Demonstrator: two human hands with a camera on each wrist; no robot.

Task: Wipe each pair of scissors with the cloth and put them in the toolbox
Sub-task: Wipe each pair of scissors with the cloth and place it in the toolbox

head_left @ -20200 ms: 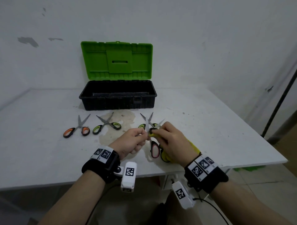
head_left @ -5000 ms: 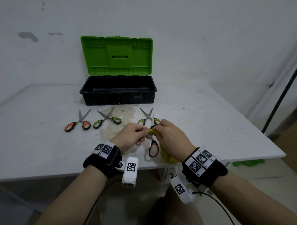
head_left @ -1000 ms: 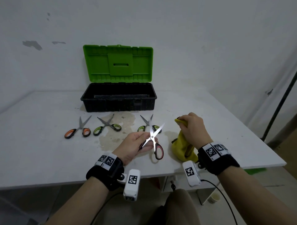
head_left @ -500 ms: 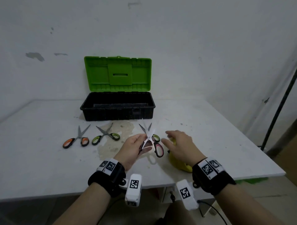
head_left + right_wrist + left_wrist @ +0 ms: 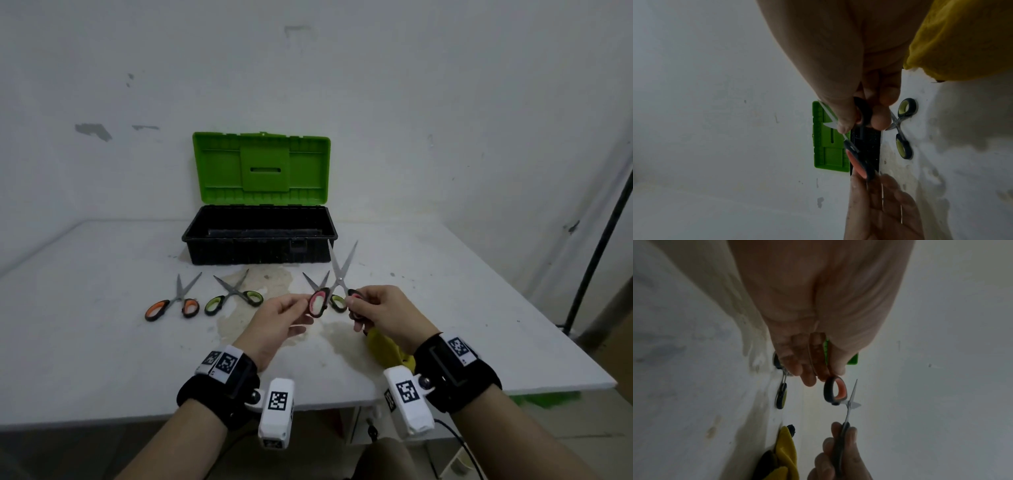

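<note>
Both hands hold the red-handled scissors (image 5: 337, 281) in the air above the table's front middle, blades spread and pointing toward the toolbox (image 5: 260, 246). My left hand (image 5: 305, 306) pinches the left handle loop (image 5: 835, 389). My right hand (image 5: 354, 305) grips the other handle (image 5: 864, 113) between thumb and fingers. The yellow cloth (image 5: 387, 349) lies crumpled on the table under my right wrist. The black toolbox stands at the back with its green lid (image 5: 260, 168) up. An orange-handled pair (image 5: 173, 301) and two green-handled pairs (image 5: 234, 296) (image 5: 902, 129) lie in a row before it.
A brownish stain (image 5: 260, 294) marks the white table (image 5: 102, 342) around the row of scissors. A dark pole (image 5: 596, 253) leans past the table's right side. The wall stands close behind the toolbox.
My right hand has left the cloth on the table and taken one handle. The left hand shifted from the pivot to the other handle, and the blades now point away from me.
</note>
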